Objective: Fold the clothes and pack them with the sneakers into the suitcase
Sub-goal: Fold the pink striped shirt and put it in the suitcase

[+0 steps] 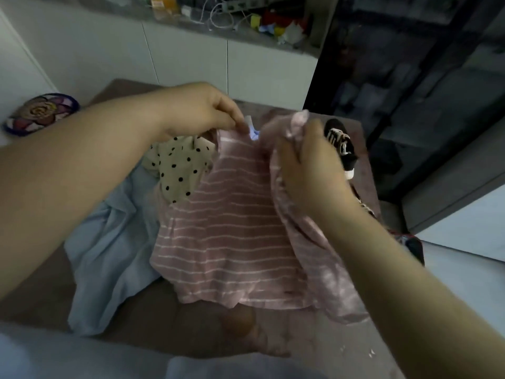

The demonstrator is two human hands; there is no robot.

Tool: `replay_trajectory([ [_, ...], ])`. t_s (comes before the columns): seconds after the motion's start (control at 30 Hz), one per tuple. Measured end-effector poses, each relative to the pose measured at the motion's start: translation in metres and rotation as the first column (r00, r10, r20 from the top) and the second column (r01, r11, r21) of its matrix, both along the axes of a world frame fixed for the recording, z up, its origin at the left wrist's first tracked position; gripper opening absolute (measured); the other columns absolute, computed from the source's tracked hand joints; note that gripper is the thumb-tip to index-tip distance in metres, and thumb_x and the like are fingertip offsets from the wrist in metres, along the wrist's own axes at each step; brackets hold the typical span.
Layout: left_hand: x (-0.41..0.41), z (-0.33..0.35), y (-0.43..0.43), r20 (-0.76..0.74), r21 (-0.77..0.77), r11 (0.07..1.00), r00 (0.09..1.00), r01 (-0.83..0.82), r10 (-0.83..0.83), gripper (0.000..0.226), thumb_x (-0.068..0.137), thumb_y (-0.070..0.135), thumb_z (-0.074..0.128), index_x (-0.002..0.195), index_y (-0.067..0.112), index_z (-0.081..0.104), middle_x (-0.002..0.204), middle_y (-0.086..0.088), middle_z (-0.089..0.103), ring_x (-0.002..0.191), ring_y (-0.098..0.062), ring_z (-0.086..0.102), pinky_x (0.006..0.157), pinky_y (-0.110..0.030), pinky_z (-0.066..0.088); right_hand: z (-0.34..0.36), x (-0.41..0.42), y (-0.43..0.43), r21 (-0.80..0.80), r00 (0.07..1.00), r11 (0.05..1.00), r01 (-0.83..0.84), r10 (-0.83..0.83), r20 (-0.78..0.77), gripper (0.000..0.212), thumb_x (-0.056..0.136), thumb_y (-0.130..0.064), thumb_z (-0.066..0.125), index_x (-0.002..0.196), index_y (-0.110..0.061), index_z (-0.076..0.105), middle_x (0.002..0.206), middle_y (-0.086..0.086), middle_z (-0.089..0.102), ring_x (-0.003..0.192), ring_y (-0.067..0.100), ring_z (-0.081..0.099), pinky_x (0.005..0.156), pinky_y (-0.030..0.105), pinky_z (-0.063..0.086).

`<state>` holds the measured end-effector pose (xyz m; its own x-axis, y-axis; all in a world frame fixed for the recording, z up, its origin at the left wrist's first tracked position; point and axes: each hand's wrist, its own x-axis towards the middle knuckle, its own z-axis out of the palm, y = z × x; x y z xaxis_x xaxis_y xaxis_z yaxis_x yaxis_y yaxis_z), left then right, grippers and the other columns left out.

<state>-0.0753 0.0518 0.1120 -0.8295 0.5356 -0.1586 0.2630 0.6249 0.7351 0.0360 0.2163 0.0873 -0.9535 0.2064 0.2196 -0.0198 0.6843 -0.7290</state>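
Head: clothes (232, 228) on brown surface (38, 291); white cabinets (191, 64) behind.

The one view looks from the person's head, forward and steeply down, close over the brown surface (153, 324) filling the near ground. The left hand (202, 110) and right hand (308, 165) reach in from the near corners to the striped shirt (232, 228) at centre. White cabinets (188, 64) bend across the far side, with dark shelving (410, 77) far right.
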Motion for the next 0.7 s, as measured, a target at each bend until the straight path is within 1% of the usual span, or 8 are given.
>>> replay_trajectory([
  [0.07,0.012,0.005,0.000,0.029,-0.005,0.999,0.999,0.036,-0.036,0.023,0.091,0.013,0.050,0.094,0.013,0.072,0.096,-0.008,0.072,0.081,-0.016,0.066,0.071,-0.020,0.055,-0.004,-0.007,-0.037,-0.013,0.999,0.998,-0.054,0.054,-0.001,0.025,0.098,-0.033,0.041,0.101,-0.010,0.035,0.075,0.009,0.056,0.071,0.031,0.055,0.056,0.032,0.024],
  [0.13,0.015,0.005,-0.004,-0.020,-0.030,0.999,1.000,0.013,-0.013,0.035,0.082,0.035,0.047,0.092,0.009,0.069,0.094,-0.012,0.070,0.089,-0.026,0.066,0.087,-0.037,0.054,-0.010,-0.016,-0.060,-0.059,0.997,0.995,-0.075,0.075,0.007,0.033,0.097,-0.034,0.042,0.110,-0.004,0.034,0.088,0.018,0.065,0.081,0.036,0.060,0.057,0.033,0.031],
  [0.27,0.015,0.003,-0.024,-0.100,-0.063,0.997,0.994,-0.046,0.040,0.066,0.057,0.082,0.048,0.103,0.037,0.062,0.099,0.009,0.067,0.105,-0.018,0.060,0.100,-0.044,0.043,-0.022,-0.028,-0.084,-0.063,0.991,0.989,-0.135,0.134,-0.013,0.040,0.093,-0.024,0.051,0.118,0.001,0.033,0.094,0.018,0.066,0.084,0.034,0.063,0.064,0.040,0.044],
  [0.33,0.012,-0.002,-0.032,-0.075,-0.078,0.996,0.996,-0.051,0.045,0.074,0.061,0.078,0.059,0.122,0.036,0.051,0.108,0.010,0.065,0.107,-0.013,0.059,0.102,-0.038,0.042,-0.031,-0.029,-0.086,-0.094,0.968,0.966,-0.242,0.246,0.036,0.046,0.087,-0.017,0.059,0.121,0.001,0.033,0.100,0.018,0.064,0.087,0.034,0.063,0.076,0.046,0.048],
  [0.4,0.011,-0.007,-0.038,-0.046,-0.074,0.996,0.998,-0.042,0.039,0.068,0.072,0.057,0.066,0.131,0.030,0.045,0.118,0.010,0.058,0.113,-0.008,0.054,0.101,-0.028,0.039,-0.035,-0.028,-0.078,-0.151,0.923,0.928,-0.341,0.361,0.133,0.053,0.085,-0.016,0.064,0.125,-0.002,0.032,0.106,0.012,0.062,0.083,0.026,0.062,0.079,0.037,0.050],
  [0.5,0.011,-0.012,-0.043,-0.054,-0.098,0.995,0.999,-0.006,0.001,0.059,0.074,0.039,0.071,0.127,0.029,0.048,0.120,0.008,0.054,0.115,-0.010,0.052,0.102,-0.029,0.041,-0.037,-0.028,-0.060,-0.297,0.828,0.840,-0.454,0.520,0.208,0.053,0.086,-0.010,0.062,0.131,-0.009,0.034,0.111,0.002,0.055,0.071,0.011,0.055,0.064,0.012,0.047],
  [0.63,0.008,-0.023,-0.045,-0.171,-0.076,0.997,0.985,-0.007,-0.006,0.031,0.085,0.028,0.065,0.114,0.031,0.053,0.111,0.004,0.061,0.099,-0.014,0.059,0.086,-0.027,0.045,-0.043,-0.033,-0.048,-0.374,0.760,0.778,-0.505,0.606,0.235,0.069,0.089,-0.001,0.058,0.146,-0.014,0.022,0.122,0.000,0.054,0.081,0.011,0.058,0.077,0.021,0.050],
  [0.7,0.006,-0.026,-0.047,-0.230,-0.065,0.998,0.973,-0.021,0.005,0.024,0.090,0.024,0.056,0.113,0.028,0.056,0.111,-0.001,0.062,0.100,-0.020,0.059,0.086,-0.034,0.045,-0.040,-0.042,-0.036,-0.348,0.809,0.804,-0.482,0.561,0.176,0.056,0.086,0.006,0.057,0.136,-0.012,0.041,0.112,-0.002,0.059,0.085,0.004,0.061,0.079,0.013,0.049],
])
